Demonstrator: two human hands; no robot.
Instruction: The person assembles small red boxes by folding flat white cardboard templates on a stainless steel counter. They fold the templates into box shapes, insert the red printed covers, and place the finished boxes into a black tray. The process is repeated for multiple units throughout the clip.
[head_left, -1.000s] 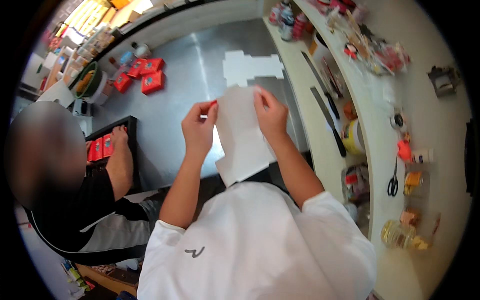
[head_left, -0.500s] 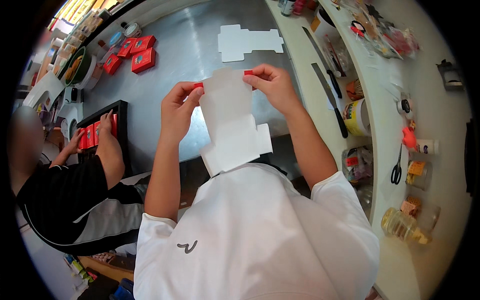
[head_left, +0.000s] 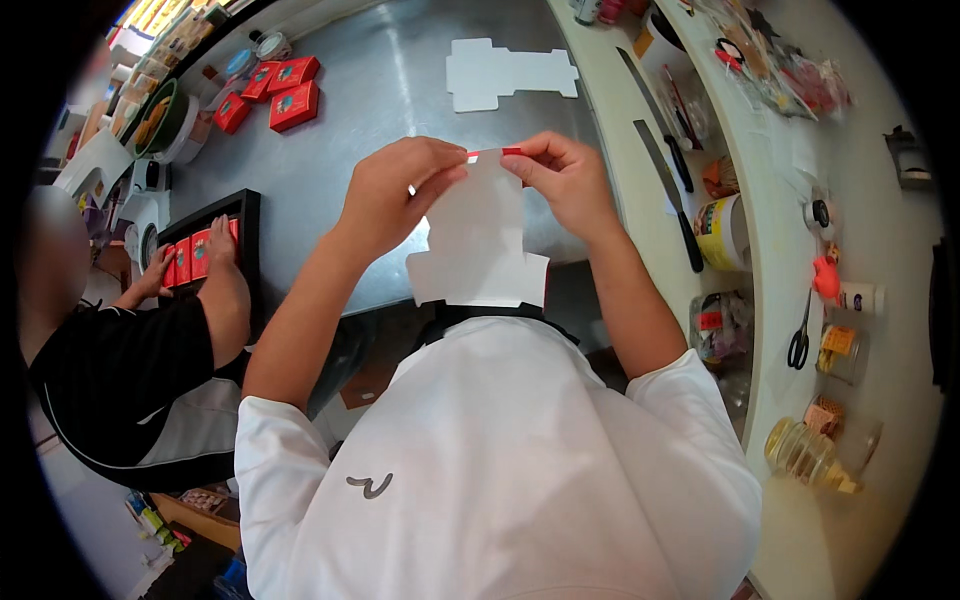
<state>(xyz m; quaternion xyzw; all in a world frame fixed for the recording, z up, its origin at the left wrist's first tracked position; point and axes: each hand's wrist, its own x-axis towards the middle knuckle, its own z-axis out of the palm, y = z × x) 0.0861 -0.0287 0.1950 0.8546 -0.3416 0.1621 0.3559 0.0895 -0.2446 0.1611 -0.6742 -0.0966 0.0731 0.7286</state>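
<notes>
Head view: flat carton blank between both hands.

Just beyond the left hand and right hand, which hold a flat white box blank up over the near edge of the steel table, the tabletop lies bare up to a second flat white cutout farther ahead. Far to the left of the left hand, red boxes, a black tray and a co-worker's arm block the way. Close to the right of the right hand, long knives and a yellow-labelled tub crowd the white shelf.
</notes>
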